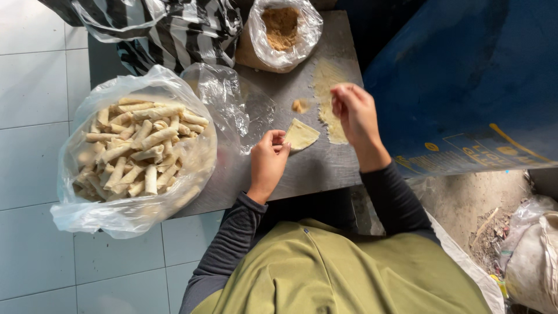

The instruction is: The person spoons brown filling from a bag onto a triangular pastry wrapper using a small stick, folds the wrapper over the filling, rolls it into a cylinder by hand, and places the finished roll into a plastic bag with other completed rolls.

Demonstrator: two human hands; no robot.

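Two hands work at a grey metal table (pixel 302 168) in the middle of the frame. The left hand (pixel 268 160), just below centre, rests on the tabletop with its fingers curled, the fingertips (pixel 281 139) pinning the near corner of one folded pastry wrapper (pixel 300 135), a pale yellow triangle lying flat. The right hand (pixel 356 111), right of centre, hovers above the table with thumb and fingers pinched around a spoon (pixel 302 105), blurred, whose bowl carries one small lump of brownish filling just above the wrapper. Beside that hand lies one stack of flat wrappers (pixel 324 78).

There are three plastic bags on the table: a large clear one (pixel 136 154) at the left holding several dozen finished rolls, too many to count exactly; one empty crumpled clear bag (pixel 224 96) at centre; and one open bag of brown filling (pixel 283 29) at the top. One black-and-white striped bag (pixel 168 29) sits at the upper left.
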